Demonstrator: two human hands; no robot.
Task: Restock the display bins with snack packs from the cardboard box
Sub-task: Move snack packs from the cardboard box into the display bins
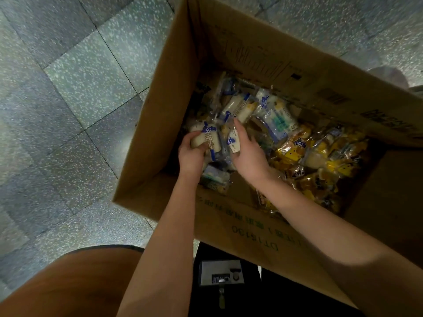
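An open cardboard box point(164, 92) stands on the floor, holding several snack packs. White-and-blue packs point(272, 115) lie at its left and middle, yellow packs point(320, 161) at its right. Both my arms reach down into the box. My left hand point(191, 154) grips a white-and-blue pack point(206, 139) near the left wall. Right beside it, my right hand point(248, 154) holds another white-and-blue pack point(233, 140), with the fingers curled round it. No display bins are in view.
The box sits on a speckled grey tiled floor point(68, 99). My knee point(75, 282) is at the lower left. A badge on a clip point(220, 274) hangs against dark clothing at the bottom middle. The box's flaps stand up at the far and right sides.
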